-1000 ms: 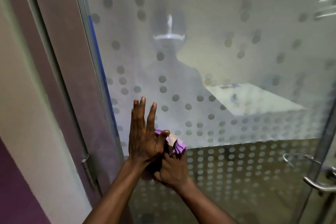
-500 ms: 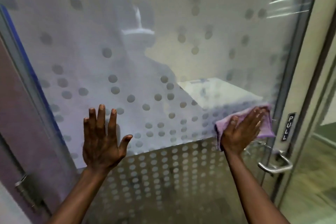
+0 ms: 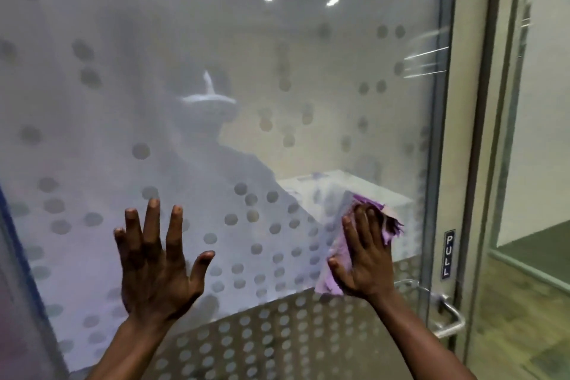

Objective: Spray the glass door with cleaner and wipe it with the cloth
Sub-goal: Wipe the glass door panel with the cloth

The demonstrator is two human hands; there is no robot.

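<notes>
The frosted glass door, patterned with grey dots, fills most of the head view. My right hand presses a purple cloth flat against the glass near the door's right edge, with fingers spread over the cloth. My left hand rests open on the glass to the left, fingers apart and holding nothing. No spray bottle is in view.
A metal lever handle sticks out at the lower right, below a small "PULL" sign. The door frame runs down the right side, with another glass panel and floor beyond it. A blue strip edges the door at far left.
One second ago both hands held the cloth together at the door's left. My right hand has since carried the cloth to the right edge and now lies more upright; my left hand stays flat on the glass.
</notes>
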